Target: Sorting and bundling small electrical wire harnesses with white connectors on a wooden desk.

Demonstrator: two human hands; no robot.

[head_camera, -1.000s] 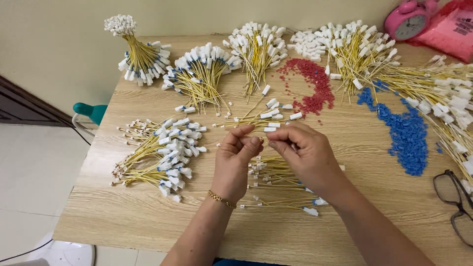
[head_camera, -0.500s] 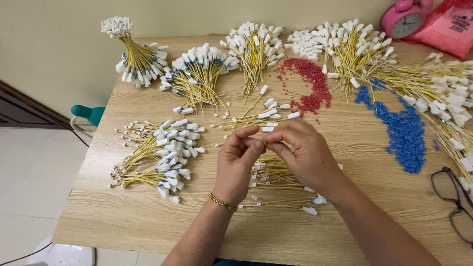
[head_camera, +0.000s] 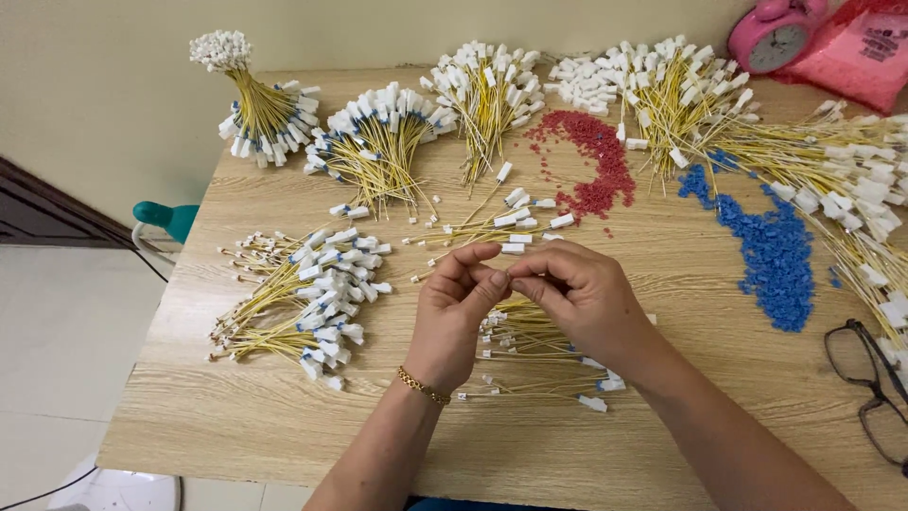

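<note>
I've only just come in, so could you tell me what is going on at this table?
A person's left hand and right hand meet fingertip to fingertip over a wooden table, pinching something too small to make out. Beneath them lie loose yellow wires with white connectors. Bundles of the same wires, red beads and blue beads lie around.

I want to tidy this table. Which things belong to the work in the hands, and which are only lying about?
Belong to the work:
left hand
right hand
yellow wires with white connectors
red beads
blue beads

Only lying about:
pink alarm clock
black glasses
pink plastic bag
</note>
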